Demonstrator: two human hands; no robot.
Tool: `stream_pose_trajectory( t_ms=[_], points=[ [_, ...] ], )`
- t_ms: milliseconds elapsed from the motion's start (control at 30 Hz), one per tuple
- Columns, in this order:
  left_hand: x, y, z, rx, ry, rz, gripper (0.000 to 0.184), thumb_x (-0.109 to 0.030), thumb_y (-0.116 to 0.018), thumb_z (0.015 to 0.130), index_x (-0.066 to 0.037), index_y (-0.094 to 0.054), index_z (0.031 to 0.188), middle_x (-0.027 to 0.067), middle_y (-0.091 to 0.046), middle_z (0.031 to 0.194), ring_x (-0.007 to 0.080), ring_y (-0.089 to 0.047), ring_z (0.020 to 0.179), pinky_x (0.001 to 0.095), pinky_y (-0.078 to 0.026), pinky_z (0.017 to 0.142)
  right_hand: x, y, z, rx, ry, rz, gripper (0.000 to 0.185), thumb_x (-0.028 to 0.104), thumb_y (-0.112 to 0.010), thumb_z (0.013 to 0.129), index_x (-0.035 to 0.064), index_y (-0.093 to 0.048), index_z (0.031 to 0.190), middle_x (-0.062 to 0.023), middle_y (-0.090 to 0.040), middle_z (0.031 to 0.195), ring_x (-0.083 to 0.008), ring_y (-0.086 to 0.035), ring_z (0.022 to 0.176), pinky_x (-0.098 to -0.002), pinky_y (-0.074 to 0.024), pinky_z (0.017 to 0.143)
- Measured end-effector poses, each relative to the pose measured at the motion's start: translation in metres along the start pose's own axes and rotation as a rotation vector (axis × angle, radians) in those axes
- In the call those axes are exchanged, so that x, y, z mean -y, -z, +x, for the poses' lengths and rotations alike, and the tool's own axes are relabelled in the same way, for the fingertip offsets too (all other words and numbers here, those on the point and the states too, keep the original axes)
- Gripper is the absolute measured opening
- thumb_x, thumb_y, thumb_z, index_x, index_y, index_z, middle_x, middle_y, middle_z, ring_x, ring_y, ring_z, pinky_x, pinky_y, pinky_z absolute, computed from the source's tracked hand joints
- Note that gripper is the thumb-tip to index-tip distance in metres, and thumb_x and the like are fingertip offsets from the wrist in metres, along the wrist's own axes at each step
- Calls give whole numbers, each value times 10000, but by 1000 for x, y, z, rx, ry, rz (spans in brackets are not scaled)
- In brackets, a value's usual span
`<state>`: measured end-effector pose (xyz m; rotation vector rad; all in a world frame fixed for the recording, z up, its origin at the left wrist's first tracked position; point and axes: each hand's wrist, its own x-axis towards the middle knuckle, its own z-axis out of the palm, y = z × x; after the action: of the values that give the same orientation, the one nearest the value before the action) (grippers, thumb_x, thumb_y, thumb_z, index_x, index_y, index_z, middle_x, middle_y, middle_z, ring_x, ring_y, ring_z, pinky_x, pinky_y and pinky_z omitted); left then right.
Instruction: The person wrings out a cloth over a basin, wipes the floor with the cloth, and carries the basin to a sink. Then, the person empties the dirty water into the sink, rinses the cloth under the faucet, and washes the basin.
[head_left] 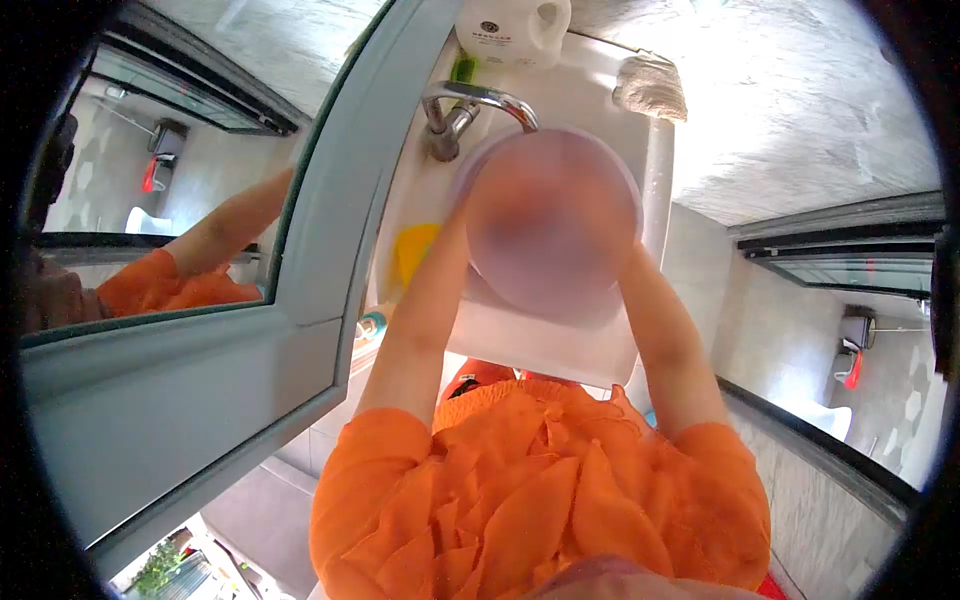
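A round, pale purple basin (pixel 545 285) stands in the white sink (pixel 500 343), under the curved metal faucet (pixel 485 95). Both my forearms reach into the basin from below. Inside it, my left hand (pixel 508 195) and my right hand (pixel 600 205) are smeared by a blurred patch, so their fingers cannot be made out. Whether they hold anything is hidden as well. Something yellow (pixel 412 250) lies at the sink's left side, beside my left forearm.
A white jug (pixel 515 35) stands behind the faucet, with a green item (pixel 463 69) near it. A beige folded cloth (pixel 650 86) lies on the sink's back right corner. A mirrored cabinet door (pixel 335 270) rises close on the left.
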<state>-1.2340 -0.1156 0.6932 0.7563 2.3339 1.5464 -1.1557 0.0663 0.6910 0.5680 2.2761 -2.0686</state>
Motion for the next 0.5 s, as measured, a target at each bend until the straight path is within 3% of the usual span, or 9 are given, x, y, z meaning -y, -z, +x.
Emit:
stream_pose_trajectory(
  t_ms=[67,167,267,367,400,467,500],
  points=[
    [2,6,-5,48,37,195,279,-251,-675,738,-50,-630,926,73,-645,786,224,-598,749,349,-474,715,-2,18,6,12,21,106,209,102,-535,809,9,-608,982,-41,-610,885,-124,-536,799,-293,-439,666],
    [8,8,9,318,51,639,269,-239,-642,749,-64,-654,953,120,-660,842,228,-611,776,320,-474,754,13,27,8,102,-20,240,210,103,-506,808,3,-597,969,-32,-584,868,-118,-521,780,-289,-435,655],
    [21,0,-2,-76,79,464,211,-226,-594,778,-68,-663,899,144,-650,830,244,-608,748,325,-472,754,53,30,-4,212,84,298,225,121,-506,805,13,-590,983,-28,-566,865,-117,-518,774,-282,-440,652],
    [52,1,11,3,117,207,214,-222,-545,823,-68,-647,931,108,-650,863,211,-608,799,327,-475,741,82,54,-16,416,22,580,240,163,-521,821,26,-587,1006,-38,-573,902,-110,-529,786,-280,-449,625],
    [47,0,12,-4,233,-88,222,-227,-538,832,-72,-635,957,91,-641,887,200,-601,819,324,-476,745,87,59,-18,486,1,675,245,177,-526,826,31,-586,1014,-41,-575,914,-108,-533,790,-279,-452,616],
    [34,-2,14,-24,455,-679,240,-238,-524,851,-79,-610,1008,58,-623,936,179,-588,858,319,-477,752,85,54,-12,400,-54,675,271,209,-545,828,38,-582,1036,-47,-585,919,-108,-542,792,-286,-460,608],
    [42,-8,20,-53,366,-661,247,-237,-520,856,-82,-595,1032,48,-609,953,173,-580,865,317,-477,743,75,42,0,242,-89,578,293,227,-558,825,41,-580,1050,-50,-593,911,-110,-548,790,-293,-465,608]
  ],
)
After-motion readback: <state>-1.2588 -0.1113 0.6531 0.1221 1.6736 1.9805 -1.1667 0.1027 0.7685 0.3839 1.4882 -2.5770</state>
